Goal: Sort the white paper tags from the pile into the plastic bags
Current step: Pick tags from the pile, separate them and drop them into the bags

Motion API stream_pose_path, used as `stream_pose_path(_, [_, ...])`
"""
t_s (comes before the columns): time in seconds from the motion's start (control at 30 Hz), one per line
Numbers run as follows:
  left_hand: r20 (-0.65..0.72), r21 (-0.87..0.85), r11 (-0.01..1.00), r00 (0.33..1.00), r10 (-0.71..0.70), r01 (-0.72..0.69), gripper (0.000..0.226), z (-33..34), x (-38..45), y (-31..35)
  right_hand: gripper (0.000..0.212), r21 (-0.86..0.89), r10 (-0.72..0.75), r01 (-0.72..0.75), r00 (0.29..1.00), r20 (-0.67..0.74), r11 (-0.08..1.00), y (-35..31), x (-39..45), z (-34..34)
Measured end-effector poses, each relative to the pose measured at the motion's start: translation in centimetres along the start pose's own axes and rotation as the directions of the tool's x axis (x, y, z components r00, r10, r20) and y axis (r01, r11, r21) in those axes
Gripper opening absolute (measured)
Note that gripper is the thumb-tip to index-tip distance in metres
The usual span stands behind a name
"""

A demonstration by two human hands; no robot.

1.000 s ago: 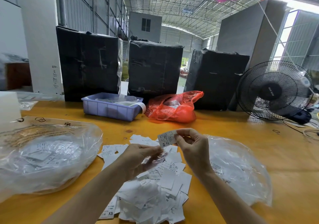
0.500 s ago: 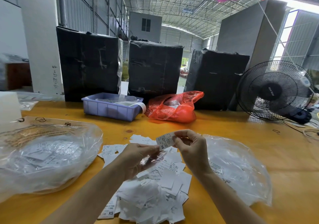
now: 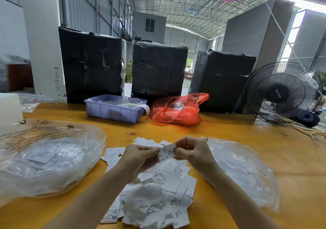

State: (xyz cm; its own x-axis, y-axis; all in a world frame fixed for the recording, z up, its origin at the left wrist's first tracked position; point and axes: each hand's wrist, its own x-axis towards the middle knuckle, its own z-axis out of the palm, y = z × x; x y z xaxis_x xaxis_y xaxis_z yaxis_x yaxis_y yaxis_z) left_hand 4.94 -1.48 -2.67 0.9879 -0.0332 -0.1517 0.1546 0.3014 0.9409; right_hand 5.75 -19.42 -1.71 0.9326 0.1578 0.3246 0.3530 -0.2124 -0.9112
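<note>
a pile of tags [image 3: 158, 198] lies on the counter [image 3: 247, 137] near its front edge, in the middle. a plastic bag [image 3: 47, 160] holding tags lies to the left of the pile, and a second plastic bag [image 3: 247, 174] lies to the right. above the pile, the left hand [image 3: 139, 158] and the right hand [image 3: 192, 153] hold one tag [image 3: 166, 152] between them. behind the pile sit a tray [image 3: 114, 110] and, to its right, a tied bag [image 3: 178, 111]. three wrapped boxes [image 3: 158, 70] stand in a row behind those. a fan [image 3: 280, 93] stands at the far right.

White tag pile [image 3: 155, 198] between two clear bags [image 3: 51, 160], possibly part-filled
</note>
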Motion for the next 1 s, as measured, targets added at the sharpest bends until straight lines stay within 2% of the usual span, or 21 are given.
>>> stream_pose_path(0.23, [-0.021, 0.033, 0.999, 0.999, 0.032, -0.032, 0.012, 0.11, -0.31, 0.06, 0.009, -0.018, 0.091, -0.09, 0.995, 0.038, 0.996, -0.06, 0.05, -0.15])
stream_pose_path(0.37, [-0.055, 0.105, 0.992, 0.996, 0.074, -0.068, 0.015, 0.17, -0.21, -0.14, 0.009, -0.023, 0.121, -0.12, 0.99, 0.071, 0.992, -0.38, 0.03, -0.57])
stream_pose_path(0.53, [-0.022, 0.243, 0.963, 0.991, 0.128, -0.119, 0.013, 0.51, -0.28, -0.8, 0.009, 0.024, 0.157, -0.159, 0.986, 0.053, 0.987, -0.41, -0.01, -0.23])
stream_pose_path(0.63, [-0.077, 0.215, 0.967, 0.984, 0.159, -0.14, 0.013, 0.19, -0.07, -0.21, 0.012, -0.016, 0.146, -0.146, 0.989, 0.033, 0.989, -0.48, 0.01, -0.41])
stream_pose_path(0.83, [0.014, 0.198, 0.978, 0.998, 0.059, -0.061, 0.015, 0.28, -0.42, -0.26, 0.012, -0.016, 0.142, -0.141, 0.986, 0.09, 0.99, -0.37, -0.16, -0.03])
stream_pose_path(1.0, [0.003, 0.2, 0.976, 0.996, 0.09, -0.088, 0.019, 0.57, -0.12, -0.7, 0.011, -0.013, 0.19, -0.191, 0.965, 0.18, 0.982, -0.71, -0.25, -0.09])
